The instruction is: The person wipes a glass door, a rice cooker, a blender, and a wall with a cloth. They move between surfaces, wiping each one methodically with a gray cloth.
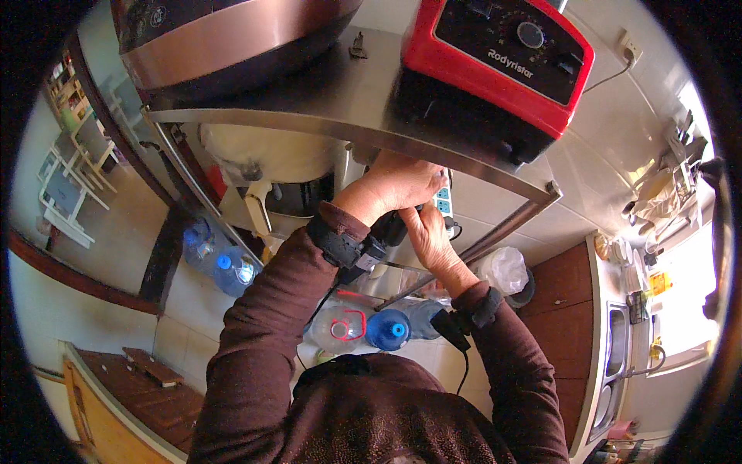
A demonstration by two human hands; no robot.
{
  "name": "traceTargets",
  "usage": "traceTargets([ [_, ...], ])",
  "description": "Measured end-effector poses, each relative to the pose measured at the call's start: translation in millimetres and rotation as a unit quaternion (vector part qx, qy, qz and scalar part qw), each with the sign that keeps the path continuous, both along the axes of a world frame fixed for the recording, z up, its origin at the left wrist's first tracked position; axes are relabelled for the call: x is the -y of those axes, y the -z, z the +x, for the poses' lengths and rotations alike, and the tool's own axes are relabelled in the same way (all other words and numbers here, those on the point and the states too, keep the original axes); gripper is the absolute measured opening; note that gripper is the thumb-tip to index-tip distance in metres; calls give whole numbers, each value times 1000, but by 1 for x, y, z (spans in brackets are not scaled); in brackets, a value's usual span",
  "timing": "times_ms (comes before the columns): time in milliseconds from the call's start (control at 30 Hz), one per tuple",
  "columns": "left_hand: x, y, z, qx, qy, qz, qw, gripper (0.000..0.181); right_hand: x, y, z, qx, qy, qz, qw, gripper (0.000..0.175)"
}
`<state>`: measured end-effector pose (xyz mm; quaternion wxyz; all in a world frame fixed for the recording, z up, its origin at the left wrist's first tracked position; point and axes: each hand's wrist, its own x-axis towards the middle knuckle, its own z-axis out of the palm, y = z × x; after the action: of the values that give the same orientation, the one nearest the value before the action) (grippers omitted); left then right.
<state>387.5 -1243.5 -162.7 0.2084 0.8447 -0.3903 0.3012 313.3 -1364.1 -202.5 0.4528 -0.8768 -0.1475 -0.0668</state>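
Note:
Below the front edge of a stainless steel shelf (pixel 371 124), both hands are at a white power strip with blue-green sockets (pixel 443 200). My left hand (pixel 400 180) is curled over the strip's upper part, its fingertips against it. Whatever lies under that palm is hidden. Lower down, my right hand (pixel 432 235) grips the strip from its near side, thumb pointing up. A black plug with a cord (pixel 450 223) sits at the strip's lower right. Both wrists wear black straps with small devices.
On the shelf stand a red Rodyristar appliance base (pixel 498 69) and a rounded copper-and-black appliance (pixel 232 46). A pot with a cream handle (pixel 258 206) is underneath. Plastic water bottles (pixel 388 330) stand on the floor below. A counter with a sink (pixel 611 348) runs along the right.

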Motion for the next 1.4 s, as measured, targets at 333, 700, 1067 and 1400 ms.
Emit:
traceTargets([
  [333,-8,19,49,-115,-47,-180,976,36,-5,-3,-5,34,42,-4,999,59],
  [700,-35,29,51,-57,-85,-168,980,31,-5,-3,-7,33,38,5,999,60],
  [1067,-7,69,-26,-80,-59,-381,919,50,-3,-3,-3,8,22,18,1000,61],
  [1400,-23,246,40,-155,-174,-327,916,46,-3,4,-4,139,5,-17,990,62],
])
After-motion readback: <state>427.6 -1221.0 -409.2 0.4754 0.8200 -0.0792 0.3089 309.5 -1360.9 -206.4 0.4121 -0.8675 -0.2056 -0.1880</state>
